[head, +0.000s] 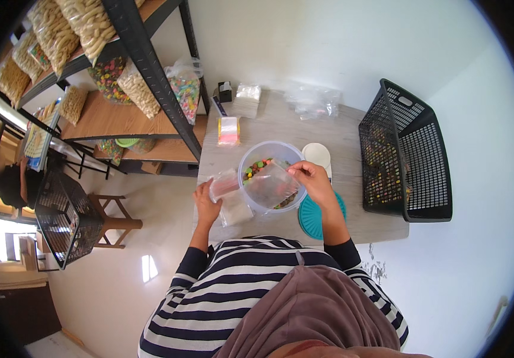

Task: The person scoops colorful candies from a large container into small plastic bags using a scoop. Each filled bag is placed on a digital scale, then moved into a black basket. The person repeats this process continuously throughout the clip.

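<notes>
A translucent plastic tub point(271, 147) on the table holds multicoloured small snacks point(253, 170). My right hand point(314, 180) pinches the upper corner of a clear plastic bag point(272, 185) above the tub, hiding part of the contents. At the tub's left, my left hand point(207, 201) grips the edge of a clear packet with a reddish band point(225, 183). Just below that packet lies a pale stack of plastic bags point(237, 209). A ribbed teal lid point(313, 219) lies partly under my right forearm, and a round white object point(316, 155) stands behind the tub's right side.
A black plastic basket point(407, 165) stands at the table's right. Packets point(229, 131), a stack of bags point(247, 100) and loose clear plastic point(313, 102) lie at the back. Metal-framed shelves point(122, 117) with bagged snacks flank the left. Another person point(13, 181) is beyond, near a second basket point(66, 219).
</notes>
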The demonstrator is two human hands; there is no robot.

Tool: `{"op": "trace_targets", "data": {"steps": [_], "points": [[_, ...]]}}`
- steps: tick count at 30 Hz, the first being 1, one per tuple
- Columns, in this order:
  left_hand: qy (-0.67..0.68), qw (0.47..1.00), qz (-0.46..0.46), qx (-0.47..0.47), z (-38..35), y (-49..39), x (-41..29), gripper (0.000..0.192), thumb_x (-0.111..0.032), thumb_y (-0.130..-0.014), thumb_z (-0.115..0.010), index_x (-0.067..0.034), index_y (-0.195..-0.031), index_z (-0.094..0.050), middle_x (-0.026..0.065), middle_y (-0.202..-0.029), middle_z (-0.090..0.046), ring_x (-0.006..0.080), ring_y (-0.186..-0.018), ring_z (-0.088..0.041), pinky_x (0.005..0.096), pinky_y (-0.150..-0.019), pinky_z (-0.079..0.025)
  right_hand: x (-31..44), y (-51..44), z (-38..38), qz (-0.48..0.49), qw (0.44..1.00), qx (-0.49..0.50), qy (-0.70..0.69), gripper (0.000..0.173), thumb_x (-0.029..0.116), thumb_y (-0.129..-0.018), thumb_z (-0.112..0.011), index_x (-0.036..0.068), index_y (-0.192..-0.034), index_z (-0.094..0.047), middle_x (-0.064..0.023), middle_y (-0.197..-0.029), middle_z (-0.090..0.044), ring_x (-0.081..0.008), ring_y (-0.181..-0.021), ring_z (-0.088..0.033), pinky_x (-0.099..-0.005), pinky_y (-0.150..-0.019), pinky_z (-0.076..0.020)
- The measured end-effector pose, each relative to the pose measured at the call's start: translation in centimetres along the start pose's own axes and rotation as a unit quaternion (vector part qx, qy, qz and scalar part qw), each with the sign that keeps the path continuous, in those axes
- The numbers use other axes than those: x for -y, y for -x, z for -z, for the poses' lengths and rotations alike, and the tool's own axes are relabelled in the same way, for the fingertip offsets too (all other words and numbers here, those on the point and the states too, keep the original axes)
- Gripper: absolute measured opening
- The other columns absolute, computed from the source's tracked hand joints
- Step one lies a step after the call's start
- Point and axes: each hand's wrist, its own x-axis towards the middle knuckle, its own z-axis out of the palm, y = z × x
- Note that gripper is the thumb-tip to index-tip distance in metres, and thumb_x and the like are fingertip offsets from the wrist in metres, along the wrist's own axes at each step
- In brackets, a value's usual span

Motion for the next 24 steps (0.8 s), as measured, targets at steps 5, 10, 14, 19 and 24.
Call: {"op": "trace_targets", "data": {"steps": [5,10,14,19,24], "points": [[0.142,0.984,-0.072,0.078,5.4,-5.2,-9.5,0.04,-0.012,-0.083,-0.075,-0.006,-0.122,-0.066,0.0129,-0.117,-0.066,0.0304,-0.114,-0.057,0.039,-0.101,-0.042,0.9,0.4,0.6,0.046,0.997,0.038,0.057,0.014,0.016,-0.09,-0.073,0.002,-0.094,-0.072,-0.0014,-0.081,-0.066,-0.008,-0.068,-0.058,-0.0254,-0.059,-0.0476],[0.349,0.868,-0.035,0.351,6.2,-7.0,-17.5,0.04,-0.019,-0.09,-0.074,-0.004,-0.126,-0.066,0.0093,-0.122,-0.068,0.0181,-0.113,-0.061,0.0337,-0.099,-0.045,4.2,0.5,-0.3,0.077,0.99,0.107,0.047,0.015,0.013,-0.086,-0.075,-0.001,-0.093,-0.071,-0.0059,-0.086,-0.067,-0.0138,-0.079,-0.061,-0.0284,-0.071,-0.0488],[0.385,0.824,0.027,0.414,5.8,-7.0,-19.1,0.032,-0.019,-0.092,-0.073,0.0,-0.118,-0.071,0.0069,-0.109,-0.074,0.0121,-0.103,-0.064,0.03,-0.093,-0.05,4.9,0.5,0.2,0.103,0.984,0.105,0.105,0.014,0.012,-0.085,-0.074,0.002,-0.093,-0.072,-0.0087,-0.09,-0.068,-0.0194,-0.082,-0.064,-0.0318,-0.072,-0.0495],[0.403,0.842,0.07,0.352,3.6,-5.9,-18.5,0.023,-0.016,-0.092,-0.072,0.0,-0.109,-0.074,0.0062,-0.097,-0.076,0.0098,-0.09,-0.066,0.0267,-0.085,-0.052,5.7,1.4,0.9,0.151,0.98,0.023,0.126,0.017,0.016,-0.084,-0.075,0.005,-0.096,-0.073,-0.0076,-0.095,-0.068,-0.0246,-0.089,-0.062,-0.0364,-0.078,-0.0481],[0.329,0.897,0.066,0.288,3.2,-5.6,-19.1,0.018,-0.01,-0.086,-0.077,0.001,-0.1,-0.075,0.005,-0.093,-0.076,0.0081,-0.084,-0.067,0.0255,-0.079,-0.053,5.6,2.0,2.4,0.284,0.928,0.016,0.241,0.018,0.015,-0.08,-0.078,0.009,-0.096,-0.073,-0.0043,-0.096,-0.065,-0.0236,-0.093,-0.056,-0.0342,-0.086,-0.0416]]}}
